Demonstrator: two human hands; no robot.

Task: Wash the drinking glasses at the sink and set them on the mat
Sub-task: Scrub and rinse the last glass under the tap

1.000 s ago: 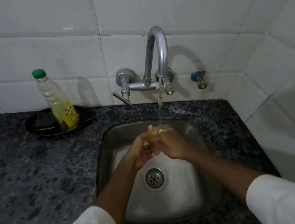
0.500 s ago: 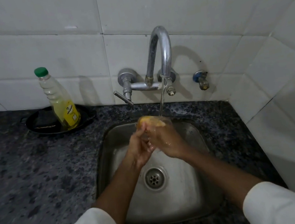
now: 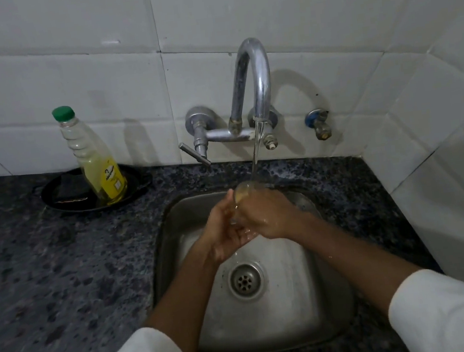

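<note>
A clear drinking glass [image 3: 245, 192] is held upright over the steel sink [image 3: 321, 296], its rim under the stream from the curved tap [image 3: 254, 85]. My right hand [image 3: 267, 215] wraps around the glass from the right. My left hand [image 3: 225, 229] presses against its left side and cups under its base, fingers pointing up. Most of the glass is hidden by the two hands; only the rim and upper wall show. No mat is in view.
A dish-soap bottle [image 3: 97, 163] with a green cap stands in a black dish [image 3: 60, 194] on the dark granite counter [image 3: 46, 271], left of the sink. A lever handle [image 3: 194, 154] and a small valve [image 3: 319, 124] project from the tiled wall. The drain [image 3: 245, 281] lies below the hands.
The glass has stayed under the running water while both hands shifted slightly around it. The rim rose a little and now sits right under the stream.
</note>
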